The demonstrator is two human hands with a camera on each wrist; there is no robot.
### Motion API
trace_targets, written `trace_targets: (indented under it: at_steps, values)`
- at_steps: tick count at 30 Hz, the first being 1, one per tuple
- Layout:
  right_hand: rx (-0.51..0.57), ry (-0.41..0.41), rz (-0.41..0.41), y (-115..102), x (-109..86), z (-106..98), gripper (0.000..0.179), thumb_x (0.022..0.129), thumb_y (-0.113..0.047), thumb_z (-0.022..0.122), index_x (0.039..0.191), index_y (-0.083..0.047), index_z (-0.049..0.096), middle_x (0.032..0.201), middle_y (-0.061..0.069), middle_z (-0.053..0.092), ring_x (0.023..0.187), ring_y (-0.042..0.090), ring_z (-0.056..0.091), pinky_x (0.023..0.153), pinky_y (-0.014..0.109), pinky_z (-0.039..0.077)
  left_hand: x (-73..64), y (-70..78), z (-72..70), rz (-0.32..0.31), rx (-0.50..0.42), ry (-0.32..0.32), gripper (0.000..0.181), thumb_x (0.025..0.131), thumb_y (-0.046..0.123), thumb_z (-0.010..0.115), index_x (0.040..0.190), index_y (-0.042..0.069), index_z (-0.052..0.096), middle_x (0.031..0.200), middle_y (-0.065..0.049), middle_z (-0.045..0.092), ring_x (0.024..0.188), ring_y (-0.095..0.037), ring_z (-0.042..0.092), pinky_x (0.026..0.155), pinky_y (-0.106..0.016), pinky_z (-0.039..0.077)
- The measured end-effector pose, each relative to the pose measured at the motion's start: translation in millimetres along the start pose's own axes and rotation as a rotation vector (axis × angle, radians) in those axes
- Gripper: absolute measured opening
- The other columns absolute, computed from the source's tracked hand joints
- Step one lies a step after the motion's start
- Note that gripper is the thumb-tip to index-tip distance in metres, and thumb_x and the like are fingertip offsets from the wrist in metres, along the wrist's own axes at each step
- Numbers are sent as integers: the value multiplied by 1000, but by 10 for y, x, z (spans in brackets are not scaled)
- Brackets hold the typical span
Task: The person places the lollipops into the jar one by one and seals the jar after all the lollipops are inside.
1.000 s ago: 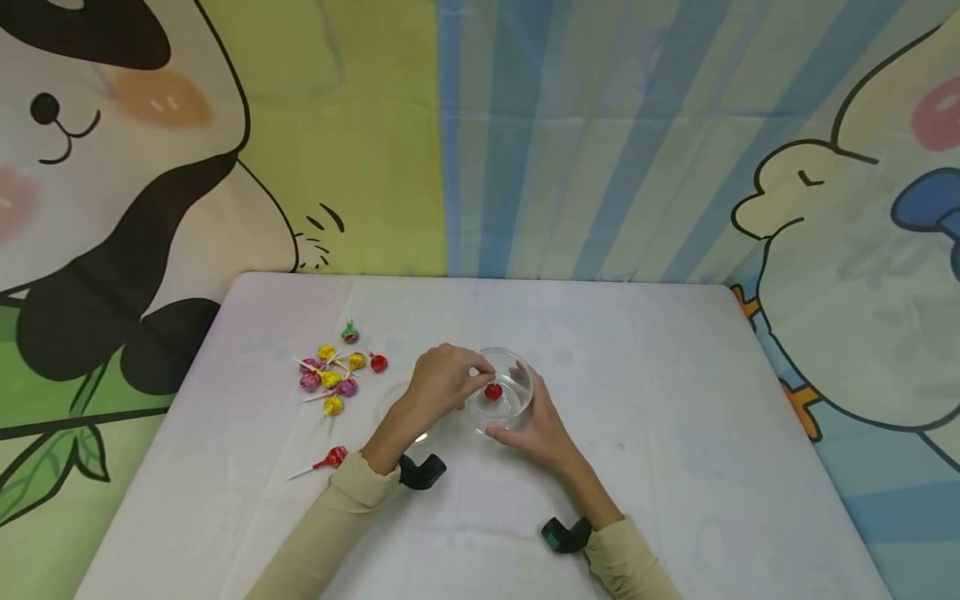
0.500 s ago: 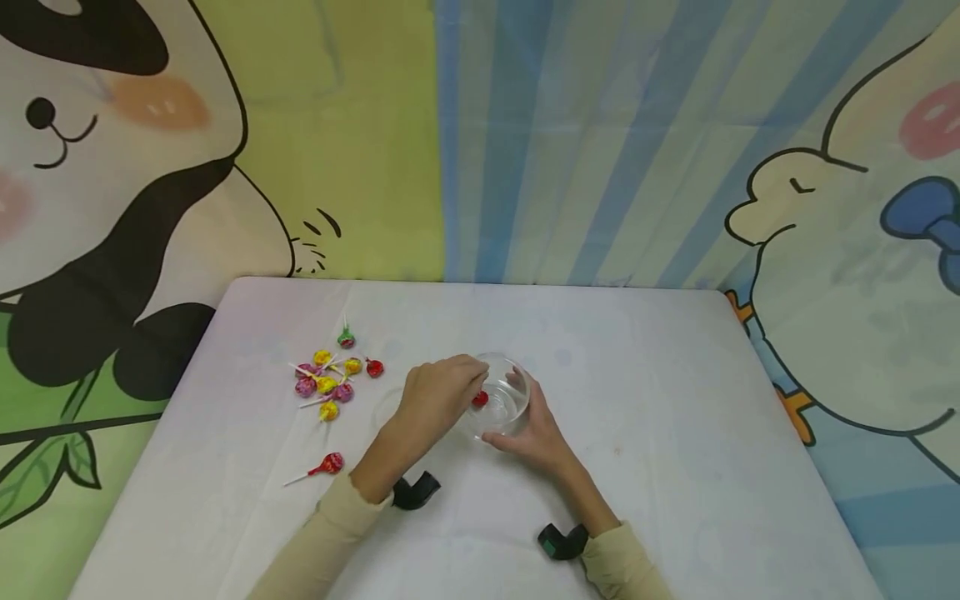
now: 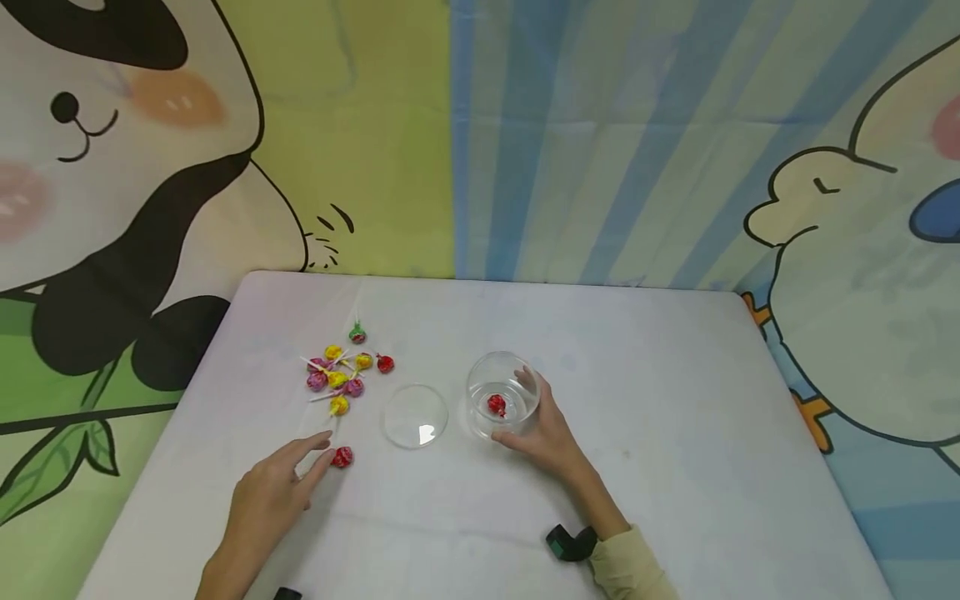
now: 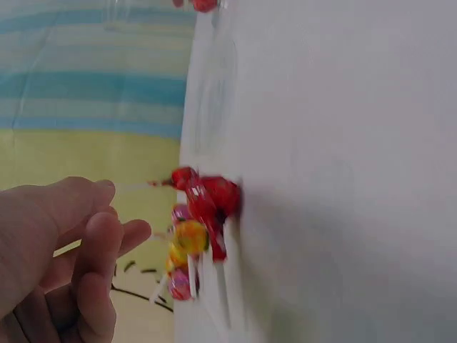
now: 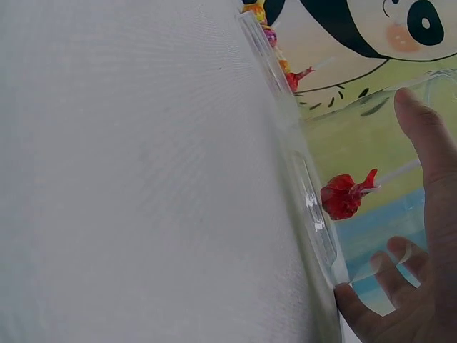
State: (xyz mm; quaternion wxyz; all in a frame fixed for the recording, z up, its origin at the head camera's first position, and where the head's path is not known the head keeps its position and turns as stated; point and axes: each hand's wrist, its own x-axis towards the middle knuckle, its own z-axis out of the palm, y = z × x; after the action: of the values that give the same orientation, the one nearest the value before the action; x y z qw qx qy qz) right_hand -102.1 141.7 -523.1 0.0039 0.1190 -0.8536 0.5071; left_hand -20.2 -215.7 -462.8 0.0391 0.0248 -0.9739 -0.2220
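My right hand (image 3: 542, 429) grips a clear round jar (image 3: 482, 377), thumb on the near side and fingers round the right. Inside it a red-wrapped lollipop (image 5: 343, 196) sits with its stick slanting up, seen through the wall in the right wrist view. My left hand (image 3: 273, 487) hovers at the left by another red lollipop (image 3: 342, 457), thumb and forefinger apart right at its edge in the head view. In the left wrist view that lollipop (image 4: 223, 196) lies on the table with its stick along the cloth, and the left fingers (image 4: 107, 236) stand off it.
A clear round lid (image 3: 415, 417) lies left of the jar. Beyond it is a cluster of yellow and purple lollipops (image 3: 337, 380), with a red one (image 3: 385, 363) to its right and a green one (image 3: 357, 334) behind. White cloth covers the table (image 3: 660, 375).
My left hand has released a red lollipop into the jar, then withdrawn left and down to the near red lollipop. The right hand keeps holding the jar in about the same place.
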Motion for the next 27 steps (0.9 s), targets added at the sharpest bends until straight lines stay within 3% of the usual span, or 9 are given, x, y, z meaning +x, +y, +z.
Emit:
trace_targets:
  at_steps: [4, 8, 17, 20, 24, 27]
  values:
    - [2, -1, 11, 8, 0, -30, 108, 66, -26, 89, 150, -19, 23, 149, 7, 44, 137, 31, 42, 111, 58, 32, -54, -226, 8, -59, 30, 31, 38, 86, 25, 74, 121, 13, 67, 112, -15, 71, 44, -2, 46, 44, -20, 34]
    - [2, -9, 3, 22, 7, -31, 109, 67, -26, 89, 151, -19, 21, 149, 9, 44, 138, 33, 41, 111, 58, 32, -88, -334, 28, -103, 26, 19, 39, 87, 25, 72, 122, 12, 66, 113, -15, 70, 44, -4, 46, 46, -20, 34]
    - [31, -38, 30, -384, -30, -115, 104, 69, -14, 86, 150, -4, 22, 148, 24, 41, 137, 42, 40, 111, 62, 30, -122, -470, -1, -193, 40, -211, 49, 87, 28, 72, 131, 10, 59, 120, -16, 67, 49, -8, 49, 51, -26, 35]
    - [27, -36, 45, -239, -9, -68, 106, 69, -13, 87, 151, -6, 20, 149, 22, 40, 138, 41, 39, 112, 61, 28, -118, -508, -6, -214, 35, -255, 48, 87, 26, 72, 131, 11, 59, 120, -16, 66, 50, -9, 49, 51, -27, 36]
    - [29, -31, 52, -36, 15, -15, 111, 67, -17, 89, 153, -14, 18, 152, 17, 39, 140, 38, 38, 114, 61, 27, -96, -544, 14, -214, 40, -267, 45, 87, 23, 72, 129, 10, 61, 118, -16, 66, 51, -10, 49, 50, -27, 37]
    - [39, -32, 49, -1, 9, -13, 110, 67, -22, 89, 153, -18, 19, 152, 13, 40, 140, 35, 38, 113, 61, 28, -83, -568, 30, -217, 52, -271, 41, 86, 21, 73, 125, 8, 64, 114, -15, 67, 53, -11, 50, 51, -27, 37]
